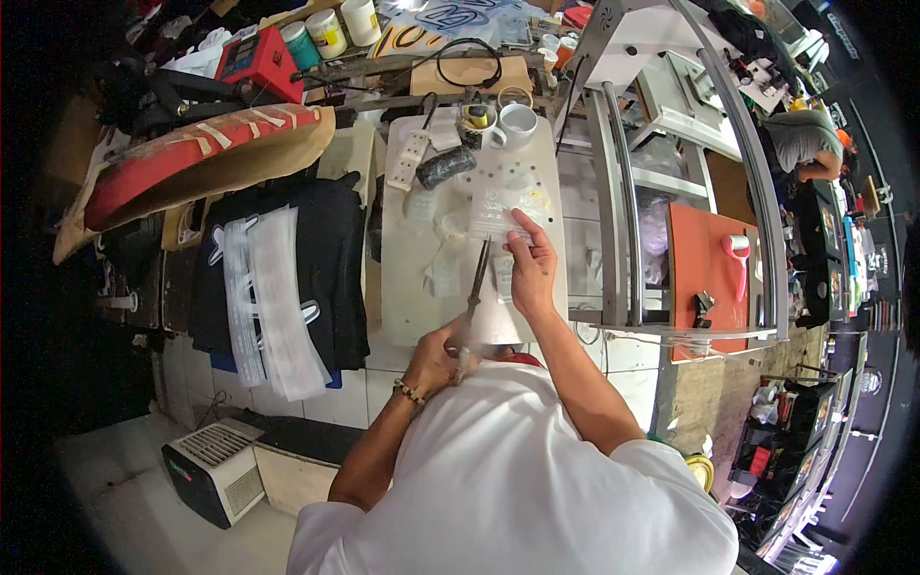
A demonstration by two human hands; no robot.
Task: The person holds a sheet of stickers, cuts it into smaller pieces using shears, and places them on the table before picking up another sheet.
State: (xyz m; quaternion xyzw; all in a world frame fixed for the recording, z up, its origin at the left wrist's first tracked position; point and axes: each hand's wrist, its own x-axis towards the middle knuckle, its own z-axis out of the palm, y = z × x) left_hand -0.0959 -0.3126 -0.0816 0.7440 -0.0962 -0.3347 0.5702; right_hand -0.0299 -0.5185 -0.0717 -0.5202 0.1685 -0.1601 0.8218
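Observation:
My left hand [439, 356], with a beaded bracelet at the wrist, is closed around the handles of long scissors [479, 278]. Their blades point away from me and reach the near edge of a clear film [491, 213] with pale print. Whether the blades are apart is hard to make out. My right hand [534, 271] pinches that film at its right side between thumb and fingers. Beneath both hands lies a white board [407, 311]. Small film pieces [443, 268] lie on it left of the scissors, and another printed piece [504, 276] lies beside my right hand.
Farther up the board stand a white mug [517, 123], a power strip [410, 158] and a dark wrapped roll [447, 169]. Black fabric [335, 278] with film strips [278, 307] lies left. A metal frame [621, 211] rises right. Another person [810, 144] is at far right.

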